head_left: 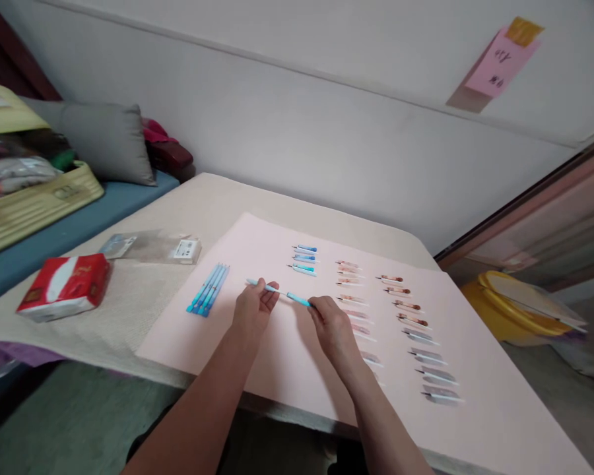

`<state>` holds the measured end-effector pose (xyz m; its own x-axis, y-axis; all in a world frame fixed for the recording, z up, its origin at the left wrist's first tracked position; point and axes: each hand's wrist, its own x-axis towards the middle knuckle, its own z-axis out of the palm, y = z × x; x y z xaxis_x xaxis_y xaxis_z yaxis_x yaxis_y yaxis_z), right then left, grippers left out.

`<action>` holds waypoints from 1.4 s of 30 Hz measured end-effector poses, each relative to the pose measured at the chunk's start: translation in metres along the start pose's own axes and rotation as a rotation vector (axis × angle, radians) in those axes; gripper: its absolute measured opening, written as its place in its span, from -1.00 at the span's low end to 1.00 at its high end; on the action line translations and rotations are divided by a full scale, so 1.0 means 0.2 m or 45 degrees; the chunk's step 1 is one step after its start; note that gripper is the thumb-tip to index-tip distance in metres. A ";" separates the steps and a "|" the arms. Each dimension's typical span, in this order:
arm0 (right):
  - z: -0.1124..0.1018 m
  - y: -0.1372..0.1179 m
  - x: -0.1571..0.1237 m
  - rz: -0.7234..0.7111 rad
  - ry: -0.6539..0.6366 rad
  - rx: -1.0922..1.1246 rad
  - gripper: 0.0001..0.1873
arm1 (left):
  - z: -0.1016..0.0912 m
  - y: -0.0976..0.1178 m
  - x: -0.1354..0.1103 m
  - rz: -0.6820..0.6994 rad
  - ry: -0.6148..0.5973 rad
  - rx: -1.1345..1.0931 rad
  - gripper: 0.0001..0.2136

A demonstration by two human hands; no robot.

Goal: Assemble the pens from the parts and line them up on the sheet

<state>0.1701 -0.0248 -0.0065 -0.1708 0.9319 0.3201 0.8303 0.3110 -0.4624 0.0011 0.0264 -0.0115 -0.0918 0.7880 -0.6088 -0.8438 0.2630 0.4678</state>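
Two bare hands meet over a pink sheet [277,389], holding a light-blue pen [298,299] between them. The left hand [252,307] reaches in with its palm turned partly up and its fingers loosely curled, the thumb pressed over one section of the pen. The right hand [332,323], knuckles up, pinches the far end of the blue barrel between thumb and fingers. A thin white stem shows between the two sections; whether it sits inside the barrel cannot be told.

Both forearms cross the near edge of the table [237,188], and the hands are well in from that edge. Bare pink surface stretches left of the hands to four blue pens [208,290], and beyond them to the sheet's far edge. Room is tighter on the right, where the right hand and forearm partly cover a column of pale pink pen parts [349,282].

The held pen's long axis runs mostly crosswise, its left end farther from the person, its right end nearer. The four pens lie side by side, slim tips pointing away toward the wall [277,132], wide blue ends toward the person.
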 end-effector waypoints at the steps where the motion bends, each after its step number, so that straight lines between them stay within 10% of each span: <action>1: 0.01 0.00 0.00 -0.001 -0.001 -0.007 -0.76 | 0.00 -0.01 0.00 0.003 -0.006 0.012 -0.95; 32: 0.05 -0.02 -0.04 0.101 -0.012 0.060 -0.78 | -0.01 -0.15 -0.04 0.220 -0.176 0.434 -0.92; 42: 0.05 0.01 -0.04 0.574 -0.138 0.806 -0.83 | 0.00 -0.13 -0.06 0.202 -0.328 0.499 -0.94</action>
<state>0.1673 -0.0296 -0.0190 0.0332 0.9964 -0.0784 0.3772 -0.0851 -0.9222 0.0246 0.0112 -0.0162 -0.0276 0.9344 -0.3552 -0.5629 0.2791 0.7779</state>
